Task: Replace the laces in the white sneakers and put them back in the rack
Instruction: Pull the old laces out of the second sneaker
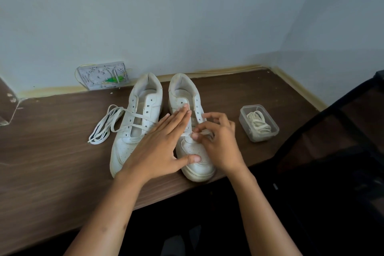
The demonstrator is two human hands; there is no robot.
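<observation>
While the left hand [164, 141] lies flat, steadying the right sneaker [188, 122], the right hand [216, 139] pinches its lace [204, 132]; next, pull it free toward three o'clock.

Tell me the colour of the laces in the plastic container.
Cream, off-white laces, seen in the head view.

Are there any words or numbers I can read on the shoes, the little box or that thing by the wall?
None can be read.
Two white leather sneakers: no readable brand.
Clear plastic box holding cream laces: no label.
Grey panel with wires by the wall: no text; detail too blurred.
</observation>
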